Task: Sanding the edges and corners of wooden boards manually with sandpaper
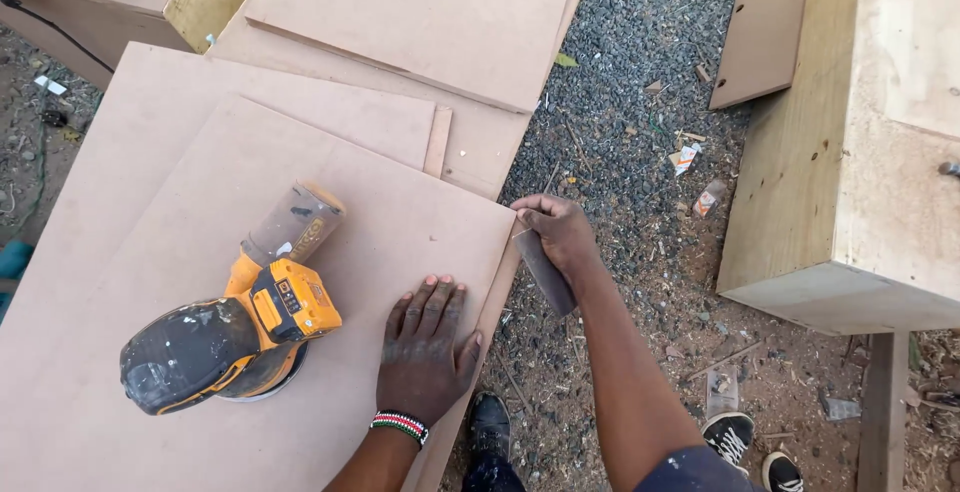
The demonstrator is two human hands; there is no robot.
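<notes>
On gravel (640,72), stacked fibreboard panels (330,222); dusty sander (235,327)

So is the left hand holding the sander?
No: the left hand lies flat on the board, apart from the sander, which rests on the board untouched.

Four flat boards (300,252) lie stacked at the left, with one small panel (762,37) at upper right. One yellow sander (235,327) sits at lower left. Two hands (425,352) show, and three shoes (728,435) at the bottom.
</notes>
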